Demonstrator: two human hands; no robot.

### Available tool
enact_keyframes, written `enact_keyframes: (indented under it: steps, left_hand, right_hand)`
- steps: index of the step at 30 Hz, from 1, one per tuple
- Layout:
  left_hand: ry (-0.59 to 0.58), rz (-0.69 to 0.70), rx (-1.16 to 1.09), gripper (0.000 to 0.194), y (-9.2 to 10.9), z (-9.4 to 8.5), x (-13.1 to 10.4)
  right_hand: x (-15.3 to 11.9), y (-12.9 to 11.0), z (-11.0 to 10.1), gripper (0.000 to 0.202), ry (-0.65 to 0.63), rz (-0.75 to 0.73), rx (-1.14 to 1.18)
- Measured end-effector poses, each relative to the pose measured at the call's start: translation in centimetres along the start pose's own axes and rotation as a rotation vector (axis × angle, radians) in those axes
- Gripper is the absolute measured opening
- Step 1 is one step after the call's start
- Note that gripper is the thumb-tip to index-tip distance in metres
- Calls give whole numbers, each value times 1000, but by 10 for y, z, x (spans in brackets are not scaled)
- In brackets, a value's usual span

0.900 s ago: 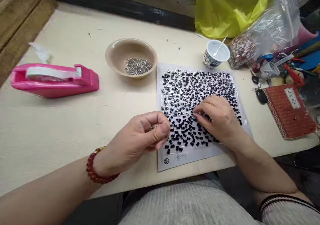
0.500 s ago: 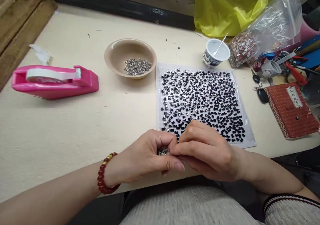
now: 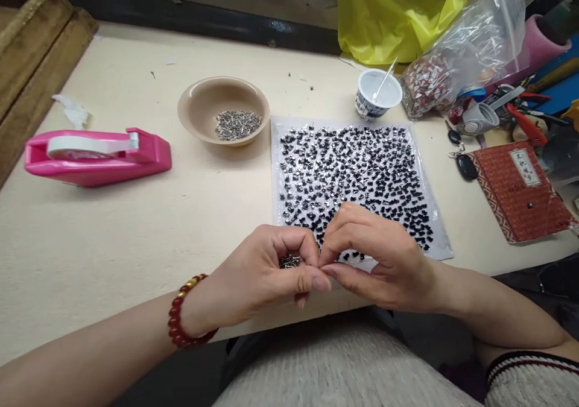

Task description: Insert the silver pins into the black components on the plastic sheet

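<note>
Both hands meet over the near edge of the sheet, fingertips touching. Curled into a loose cup, the left hand (image 3: 253, 274) holds a little heap of metal pins (image 3: 290, 261) in its palm, its thumb and forefinger drawn together at the front. Against them, the right hand (image 3: 386, 259) has its thumb and forefinger closed in a pinch; whether anything is caught between them, I can't tell from where I stand. Just beyond, flat on the table (image 3: 217, 196), lies the pale sheet (image 3: 275, 178), partly hidden by the fingers, with small black pieces (image 3: 418, 214) dotted over nearly all of it. Silvery bits glint among the far rows, while the nearer ones look plainer, so I'd judge the far part done and the near part not yet; a count is beyond me. More loose pins (image 3: 237, 125) lie piled in the beige bowl (image 3: 199, 105), by the sheet's far left corner, so there's no shortage of them. As for the pieces, they look glossy, dark and knobbly, set close together but unevenly, under what seems a shiny clear film. A patterned cup (image 3: 368, 107) with a thin white stick in it stands near the sheet's far edge.
</note>
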State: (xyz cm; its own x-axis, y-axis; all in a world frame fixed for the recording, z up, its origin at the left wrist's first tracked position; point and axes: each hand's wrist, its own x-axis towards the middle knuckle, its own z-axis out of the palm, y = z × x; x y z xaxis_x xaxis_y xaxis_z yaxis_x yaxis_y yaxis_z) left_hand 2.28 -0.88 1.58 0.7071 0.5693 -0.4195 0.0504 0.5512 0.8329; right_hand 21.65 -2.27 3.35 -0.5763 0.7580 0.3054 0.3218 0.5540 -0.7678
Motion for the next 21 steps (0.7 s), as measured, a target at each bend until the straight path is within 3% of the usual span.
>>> enact_keyframes:
  steps: [6, 11, 17, 21]
  left_hand:
    - [-82, -70, -42, 29, 10, 8, 11]
    - [-181, -71, -267, 26, 10, 20, 22]
    - [-224, -107, -399, 27, 7, 34, 31]
    - [-221, -128, -434, 28, 7, 38, 35]
  right_hand:
    - [-6, -1, -13, 6, 42, -5, 3]
    - [-16, 5, -24, 5, 115, -43, -84]
    - [-23, 13, -37, 7, 96, -251, -287]
    - [-22, 13, -45, 6, -11, -378, -358]
